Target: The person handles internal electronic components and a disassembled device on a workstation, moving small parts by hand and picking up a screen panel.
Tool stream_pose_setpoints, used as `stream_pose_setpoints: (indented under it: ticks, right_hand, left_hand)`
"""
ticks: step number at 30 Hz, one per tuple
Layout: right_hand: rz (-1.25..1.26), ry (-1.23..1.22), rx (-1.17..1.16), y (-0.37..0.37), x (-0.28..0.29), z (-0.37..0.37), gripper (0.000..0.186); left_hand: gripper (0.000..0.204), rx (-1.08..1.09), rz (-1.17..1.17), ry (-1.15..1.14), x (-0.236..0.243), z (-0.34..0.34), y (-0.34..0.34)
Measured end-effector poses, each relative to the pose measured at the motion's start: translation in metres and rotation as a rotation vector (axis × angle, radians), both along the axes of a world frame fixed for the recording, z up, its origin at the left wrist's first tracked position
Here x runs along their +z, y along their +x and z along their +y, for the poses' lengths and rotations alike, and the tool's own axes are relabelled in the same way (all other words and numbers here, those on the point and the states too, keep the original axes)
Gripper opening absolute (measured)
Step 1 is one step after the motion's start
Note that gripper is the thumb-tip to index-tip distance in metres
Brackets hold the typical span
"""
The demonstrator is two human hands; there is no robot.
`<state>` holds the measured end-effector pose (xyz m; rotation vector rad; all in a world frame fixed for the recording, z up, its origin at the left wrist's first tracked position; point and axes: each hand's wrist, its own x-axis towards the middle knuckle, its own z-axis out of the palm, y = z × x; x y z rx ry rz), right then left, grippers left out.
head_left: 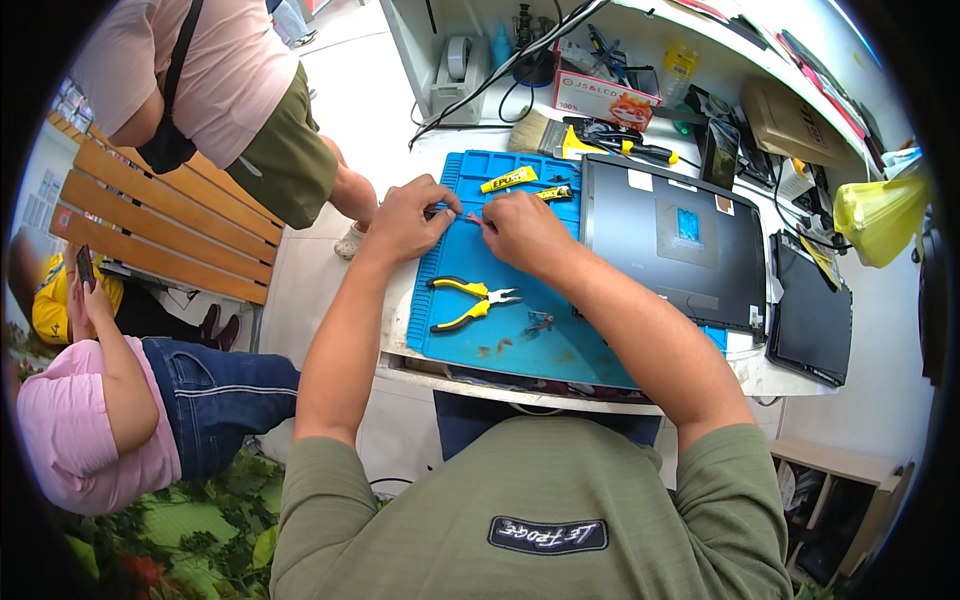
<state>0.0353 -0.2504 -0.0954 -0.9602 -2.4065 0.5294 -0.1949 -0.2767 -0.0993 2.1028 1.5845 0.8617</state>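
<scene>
Both my hands work close together over the upper left of a blue silicone work mat (pixel 450 345). The fingers of my left hand (pixel 405 222) are pinched around something small and dark, too hidden to name. Just to its right, my right hand (pixel 528 232) is closed, and a tiny pinkish bit shows at its fingertips. Beyond the hands lies a yellow glue tube (pixel 509 179), with a second yellow-and-black tube (pixel 554 193) partly behind my right hand. Nearer me rest yellow-and-black cutting pliers (pixel 474 303) and a small scrap (pixel 538 321). A dark laptop lid (pixel 625 240) lies right of my right hand.
A wide brush (pixel 540 133), a screwdriver (pixel 650 152), and a red-and-white box (pixel 600 97) crowd the back. Black cables (pixel 490 85) hang before the shelf. A black panel (pixel 810 310) and yellow bag (pixel 880 215) are at right. People stand and sit near a wooden bench (pixel 150 220) at left.
</scene>
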Motion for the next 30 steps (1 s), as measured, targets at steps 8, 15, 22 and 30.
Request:
stream_pose_setpoints:
  ticks: [8, 15, 22, 30]
  right_hand:
    - [0.005, -0.007, -0.003, 0.0005, -0.0002, 0.0009, 0.013]
    - [0.006, -0.012, 0.004, 0.0007, 0.0002, 0.0014, 0.014]
    - [-0.004, -0.04, -0.003, -0.0005, 0.0016, 0.0014, 0.015]
    - [0.009, -0.047, -0.003, 0.0004, 0.0017, 0.0016, 0.013]
  left_hand:
    - [0.01, -0.02, 0.008, -0.021, 0.0037, 0.0018, -0.0007]
    - [0.011, -0.039, 0.03, -0.025, 0.0044, 0.0033, 0.0008]
    - [0.01, -0.029, 0.031, 0.012, 0.0024, 0.0037, 0.0045]
    - [0.009, -0.024, 0.029, -0.012, 0.0061, 0.0027, 0.0054]
